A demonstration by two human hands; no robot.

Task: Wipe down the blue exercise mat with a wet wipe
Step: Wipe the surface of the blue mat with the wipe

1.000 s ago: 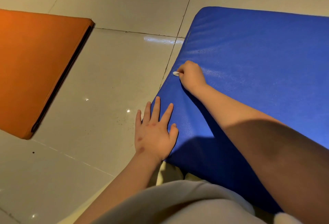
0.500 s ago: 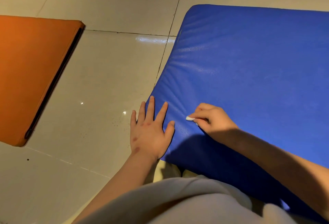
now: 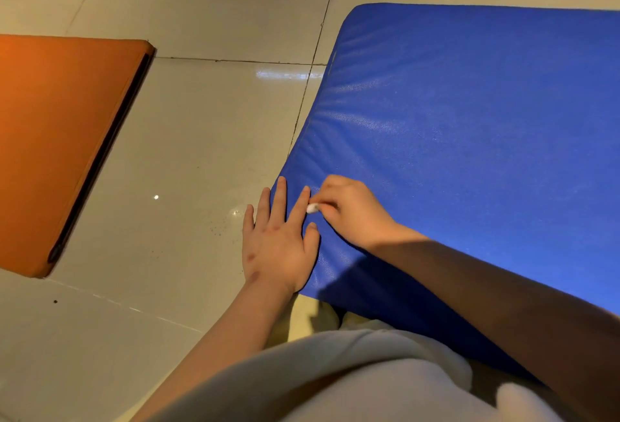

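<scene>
The blue exercise mat [image 3: 469, 126] lies on the tiled floor and fills the right side of the view. My right hand [image 3: 352, 210] rests on the mat near its left edge, fingers curled round a small bunched white wet wipe [image 3: 312, 208]. Only a bit of the wipe shows past the fingers. My left hand [image 3: 278, 240] lies flat with fingers spread, half on the mat's left edge and half on the floor. Its index finger touches the wipe.
An orange mat [image 3: 60, 139] lies on the floor at the left, apart from the blue one. Glossy grey floor tiles [image 3: 201, 139] run between the two mats. My light-clothed knee [image 3: 318, 374] is at the bottom, against the mat's near edge.
My right hand drew the wipe back along the mat's left edge toward me, then left until it met my left hand. The left hand stayed flat in place.
</scene>
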